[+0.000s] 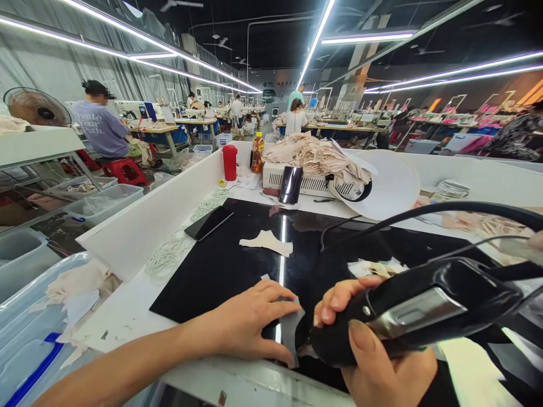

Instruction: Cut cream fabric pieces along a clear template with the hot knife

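My right hand (377,345) is wrapped round a black corded hand-held tool (424,311) with a silver panel. The tool's narrow metal tip (306,349) points left, close to the edge of a thin grey piece of material (290,328). My left hand (250,319) rests over that piece with its fingers spread, thumb and forefinger touching it. Both hands are above a glossy black board (212,282). Farther back on the board lies a cream curved fabric piece (266,243). Small pale scraps (377,268) lie just beyond the tool.
A dark phone (209,223) lies at the board's left edge, beside pale cord (167,254). Behind stand a red cup (229,163), a bottle (257,152) and a vented box (275,176) under piled fabric (309,150). The tool's black cable (458,208) arches right. A co-worker (99,121) sits left.
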`<state>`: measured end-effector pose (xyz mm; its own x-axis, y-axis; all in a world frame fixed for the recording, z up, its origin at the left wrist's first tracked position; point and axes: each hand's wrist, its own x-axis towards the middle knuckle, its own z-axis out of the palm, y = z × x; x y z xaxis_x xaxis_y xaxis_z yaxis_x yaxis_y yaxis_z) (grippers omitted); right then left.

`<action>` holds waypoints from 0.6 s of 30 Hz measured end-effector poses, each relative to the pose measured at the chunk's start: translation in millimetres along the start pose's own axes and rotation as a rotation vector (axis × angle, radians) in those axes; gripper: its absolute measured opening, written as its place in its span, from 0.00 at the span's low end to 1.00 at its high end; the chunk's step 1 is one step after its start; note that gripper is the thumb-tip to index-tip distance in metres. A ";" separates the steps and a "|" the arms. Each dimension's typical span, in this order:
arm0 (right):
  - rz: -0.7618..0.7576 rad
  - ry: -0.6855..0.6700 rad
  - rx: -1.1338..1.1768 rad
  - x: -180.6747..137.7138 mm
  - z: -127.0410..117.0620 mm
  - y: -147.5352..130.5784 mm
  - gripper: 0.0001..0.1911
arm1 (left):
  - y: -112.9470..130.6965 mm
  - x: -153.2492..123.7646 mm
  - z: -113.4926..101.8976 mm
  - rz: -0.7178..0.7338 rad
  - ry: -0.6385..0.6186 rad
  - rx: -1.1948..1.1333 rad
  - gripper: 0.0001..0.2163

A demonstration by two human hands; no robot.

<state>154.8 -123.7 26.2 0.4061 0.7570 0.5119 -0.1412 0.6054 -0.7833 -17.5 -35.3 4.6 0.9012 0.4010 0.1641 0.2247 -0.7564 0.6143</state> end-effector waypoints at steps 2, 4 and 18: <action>-0.010 0.020 -0.016 5.6 -6.2 -1.8 0.15 | -3.9 -0.6 0.9 0.000 0.064 -0.022 0.20; -0.017 0.063 -0.054 12.4 -13.6 -4.0 0.14 | -8.8 -0.3 2.8 0.011 0.117 -0.010 0.10; -0.120 0.238 -0.127 39.5 -16.2 -10.2 0.16 | -9.4 3.9 13.3 0.130 0.116 -0.020 0.07</action>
<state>186.8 -103.9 48.7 0.6159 0.5937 0.5178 0.0285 0.6401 -0.7678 -11.2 -33.5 -10.8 0.8732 0.3584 0.3303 0.1009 -0.7959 0.5969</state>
